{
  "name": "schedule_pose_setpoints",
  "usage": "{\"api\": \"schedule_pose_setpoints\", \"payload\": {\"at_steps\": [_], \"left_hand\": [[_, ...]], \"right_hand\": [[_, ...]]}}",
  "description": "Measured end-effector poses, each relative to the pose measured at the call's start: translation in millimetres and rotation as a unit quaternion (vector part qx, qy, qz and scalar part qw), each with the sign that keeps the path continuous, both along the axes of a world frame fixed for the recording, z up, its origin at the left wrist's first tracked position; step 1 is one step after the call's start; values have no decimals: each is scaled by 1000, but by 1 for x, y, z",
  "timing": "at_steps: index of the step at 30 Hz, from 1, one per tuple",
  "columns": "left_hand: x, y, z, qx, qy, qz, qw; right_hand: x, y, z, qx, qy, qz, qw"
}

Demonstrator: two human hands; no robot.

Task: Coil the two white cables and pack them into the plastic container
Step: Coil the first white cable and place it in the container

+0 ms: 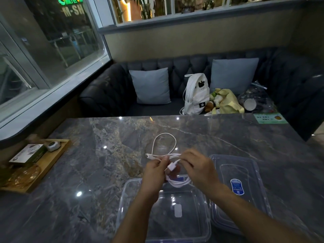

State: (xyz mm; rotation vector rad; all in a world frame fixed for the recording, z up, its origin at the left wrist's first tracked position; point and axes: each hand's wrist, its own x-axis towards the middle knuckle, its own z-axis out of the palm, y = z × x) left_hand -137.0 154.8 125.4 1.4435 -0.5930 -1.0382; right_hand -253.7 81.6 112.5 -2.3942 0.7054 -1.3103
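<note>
My left hand (155, 170) and my right hand (196, 167) are raised over the far edge of the clear plastic container (122, 207), both gripping white cable (164, 137). One loop of it stands out beyond my fingers, away from me. A coiled bunch (178, 182) hangs below my hands, and a white plug (171, 166) shows between them. I cannot tell whether the strands are one cable or two. The container is open, with only a white label on its bottom.
The container's clear lid (245, 172) with a blue sticker lies right of it on the grey marble table (98, 165). A wooden tray (43, 169) with a box sits at the left edge. Beyond the table, a sofa holds cushions, a white backpack (196, 95) and bags.
</note>
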Motion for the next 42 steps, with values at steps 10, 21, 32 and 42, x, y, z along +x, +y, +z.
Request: {"api": "schedule_pose_setpoints", "payload": {"at_steps": [10, 21, 32, 42], "left_hand": [[-13, 2, -5, 16, 8, 90, 996], [-12, 1, -5, 71, -190, -4, 979], [-25, 12, -8, 34, -243, -48, 968], [-30, 16, -11, -5, -125, 42, 991]], "right_hand": [[-1, 2, 10, 521, -207, -1, 828], [-7, 10, -6, 429, -80, 2, 900], [-12, 7, -7, 370, 29, -15, 928], [-19, 11, -8, 350, 55, 45, 934]]}}
